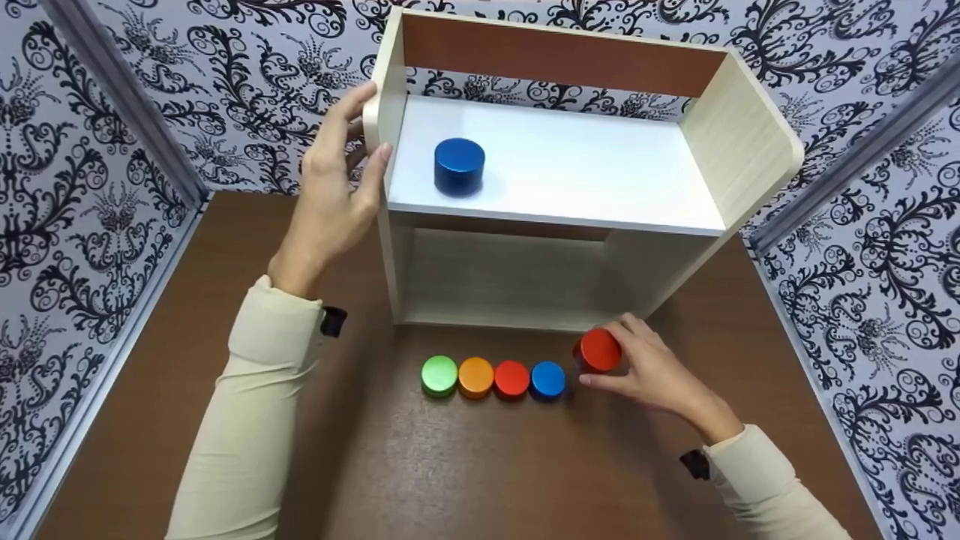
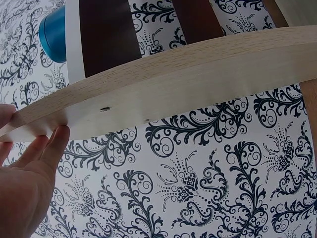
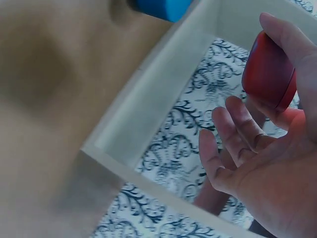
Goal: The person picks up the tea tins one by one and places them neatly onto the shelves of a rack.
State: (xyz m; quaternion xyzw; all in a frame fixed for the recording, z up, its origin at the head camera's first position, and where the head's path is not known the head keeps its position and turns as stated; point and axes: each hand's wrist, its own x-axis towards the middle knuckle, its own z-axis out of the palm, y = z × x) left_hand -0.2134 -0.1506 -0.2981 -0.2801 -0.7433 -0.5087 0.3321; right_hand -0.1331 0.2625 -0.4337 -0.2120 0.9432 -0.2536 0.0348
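1. Currently I see the right hand (image 1: 652,371) pinching a red cylinder (image 1: 600,350), head view's lower right.
2. At upper left, the left hand (image 1: 334,180) grips the shelf (image 1: 585,165), half-closed around its side.

Shelf unit (image 1: 540,277) stands on table (image 1: 487,465), lone canister (image 1: 460,166) at left on its upper shelf (image 1: 592,169). Before the unit, row of four canisters (image 1: 510,380); just right of it, held canister (image 1: 599,351) in right hand (image 1: 654,369). Left hand (image 1: 334,187) on unit's left side panel (image 1: 388,82).

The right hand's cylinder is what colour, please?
The cylinder is red, clearest in the head view.
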